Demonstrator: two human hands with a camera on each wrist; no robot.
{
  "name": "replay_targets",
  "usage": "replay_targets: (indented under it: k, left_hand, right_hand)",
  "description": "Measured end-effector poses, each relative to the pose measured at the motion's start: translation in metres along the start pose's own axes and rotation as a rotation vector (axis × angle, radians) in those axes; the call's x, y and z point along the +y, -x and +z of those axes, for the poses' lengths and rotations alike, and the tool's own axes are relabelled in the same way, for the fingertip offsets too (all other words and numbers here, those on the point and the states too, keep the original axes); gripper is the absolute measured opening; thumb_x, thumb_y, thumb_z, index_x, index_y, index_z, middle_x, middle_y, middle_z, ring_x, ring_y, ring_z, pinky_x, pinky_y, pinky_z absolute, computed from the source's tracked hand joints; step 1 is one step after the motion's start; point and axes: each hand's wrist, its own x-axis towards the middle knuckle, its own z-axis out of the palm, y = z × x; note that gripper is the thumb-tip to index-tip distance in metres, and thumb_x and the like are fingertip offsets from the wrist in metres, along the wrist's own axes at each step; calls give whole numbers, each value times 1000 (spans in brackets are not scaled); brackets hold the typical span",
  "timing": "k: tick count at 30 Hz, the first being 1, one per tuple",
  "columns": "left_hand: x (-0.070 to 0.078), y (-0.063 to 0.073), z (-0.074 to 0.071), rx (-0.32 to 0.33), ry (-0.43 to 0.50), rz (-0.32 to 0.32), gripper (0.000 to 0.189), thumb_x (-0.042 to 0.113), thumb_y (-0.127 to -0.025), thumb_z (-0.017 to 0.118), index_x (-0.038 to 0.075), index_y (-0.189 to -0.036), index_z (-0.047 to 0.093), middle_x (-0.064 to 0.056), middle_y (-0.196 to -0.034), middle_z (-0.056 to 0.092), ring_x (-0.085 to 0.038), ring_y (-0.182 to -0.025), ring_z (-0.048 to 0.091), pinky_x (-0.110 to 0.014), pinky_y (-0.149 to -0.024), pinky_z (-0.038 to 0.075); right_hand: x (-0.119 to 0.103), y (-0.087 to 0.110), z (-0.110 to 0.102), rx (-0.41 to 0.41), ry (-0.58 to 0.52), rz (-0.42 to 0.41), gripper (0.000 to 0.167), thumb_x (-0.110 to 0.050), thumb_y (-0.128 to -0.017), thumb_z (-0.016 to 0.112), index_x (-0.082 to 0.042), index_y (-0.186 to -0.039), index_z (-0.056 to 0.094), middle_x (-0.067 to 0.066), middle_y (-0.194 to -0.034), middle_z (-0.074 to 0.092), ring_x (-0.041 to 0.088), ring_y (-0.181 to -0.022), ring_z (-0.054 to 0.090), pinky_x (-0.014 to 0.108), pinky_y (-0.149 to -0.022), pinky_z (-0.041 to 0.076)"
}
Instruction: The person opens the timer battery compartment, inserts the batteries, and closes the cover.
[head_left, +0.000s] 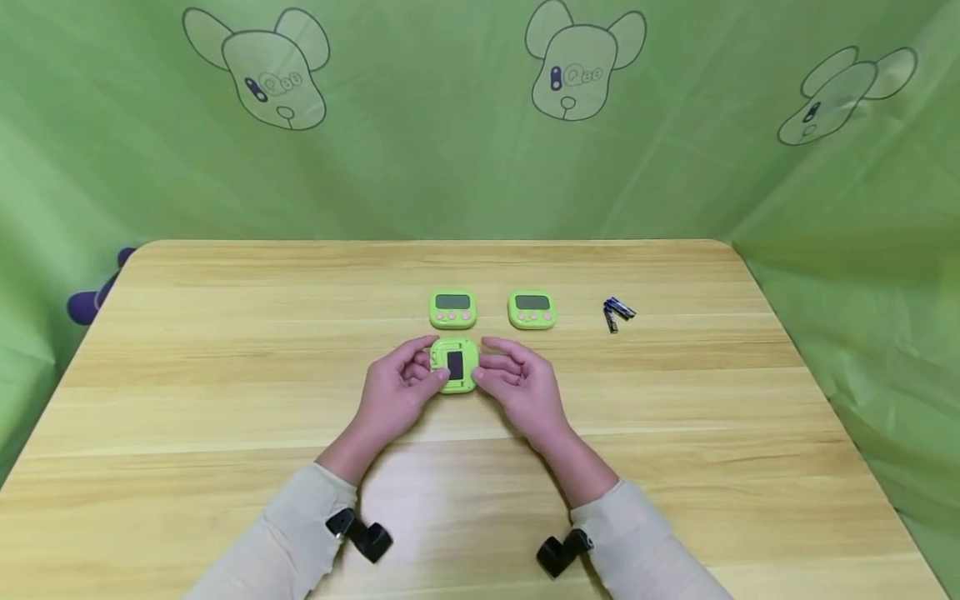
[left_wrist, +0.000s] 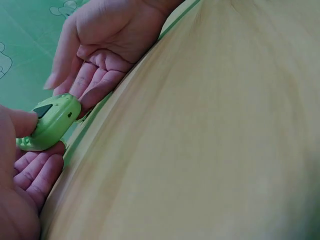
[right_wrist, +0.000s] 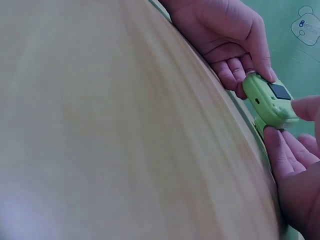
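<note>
Noted pale sleeves (head_left: 277,533) foremost. Found green timer (head_left: 469,357) over table (head_left: 225,375), pinched by left hand (head_left: 396,387), presumably to steady its dark panel (head_left: 455,365) face-up. Found right hand (head_left: 528,393) loosely spread beside it, apparently for support. Saw batteries (head_left: 621,308) set apart, likely for easy reach.

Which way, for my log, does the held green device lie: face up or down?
Face down, apparently: the held green device shows a dark rectangle, without the pink buttons seen on the two devices beyond.

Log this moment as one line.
left hand: holds green device | right hand: beside it | table: two green timers, batteries right of them
</note>
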Motion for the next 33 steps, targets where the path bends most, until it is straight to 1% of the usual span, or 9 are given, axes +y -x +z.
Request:
replay_targets:
  k: [4,6,10,15,19,22,27,30,33]
  left_hand:
    - [-1,1,0,-14,-52,20,41,6,-87,77,2,-126,65,-8,-88,63,-17,-73,59,-22,-62,51]
    - [-1,1,0,-21,-74,28,40,9,-88,77,2,-125,65,-6,-87,62,-17,-72,59,-24,-62,52]
    - [-1,1,0,-32,-104,51,37,9,-88,77,2,-122,65,-5,-85,61,-18,-71,58,-25,-61,52]
    - [-1,1,0,-35,-118,56,34,4,-88,76,2,-120,65,-6,-84,59,-18,-71,57,-25,-61,50]
    - [-1,0,1,-38,-127,62,33,3,-88,75,0,-120,65,-6,-83,59,-18,-71,57,-26,-61,50]
    - [-1,-1,3,-39,-131,67,33,4,-89,75,-1,-120,65,-6,-84,60,-18,-71,57,-26,-61,50]
    - [-1,-1,4,-33,-134,67,33,3,-88,74,-3,-120,65,-7,-84,61,-18,-71,56,-26,-62,50]
    - [-2,-1,3,-25,-141,61,33,3,-89,74,-4,-120,65,-7,-85,60,-18,-72,56,-25,-62,50]
    - [-2,0,2,-9,-132,47,32,4,-89,74,-3,-120,66,-7,-85,59,-18,-72,55,-24,-62,49]
  right_hand:
    - [-1,-2,4,24,66,40,34,-6,-84,81,2,-116,70,15,-98,72,24,-86,71,33,-77,58]
    - [-1,-3,5,38,92,56,33,-7,-82,83,1,-112,72,14,-94,71,24,-82,70,33,-75,58]
    - [-2,-4,7,60,124,65,29,-2,-80,84,0,-107,73,12,-88,71,23,-77,70,32,-72,59]
    - [-3,-4,8,70,115,54,27,2,-78,83,3,-104,74,13,-85,70,21,-73,68,29,-68,58]
    - [-3,-4,9,90,107,62,26,4,-78,83,4,-102,74,14,-83,70,17,-70,67,26,-66,57]
    - [-3,-5,9,102,116,69,26,6,-78,82,6,-102,73,15,-82,70,14,-69,65,24,-65,57]
    - [-3,-6,9,100,145,64,26,10,-78,80,11,-102,71,18,-82,69,11,-67,64,22,-64,56]
    - [-4,-6,9,96,142,64,25,9,-79,80,10,-102,72,17,-82,70,11,-68,65,22,-65,57]
    - [-3,-6,9,78,100,66,26,6,-80,81,7,-104,74,17,-85,71,13,-72,68,27,-67,58]
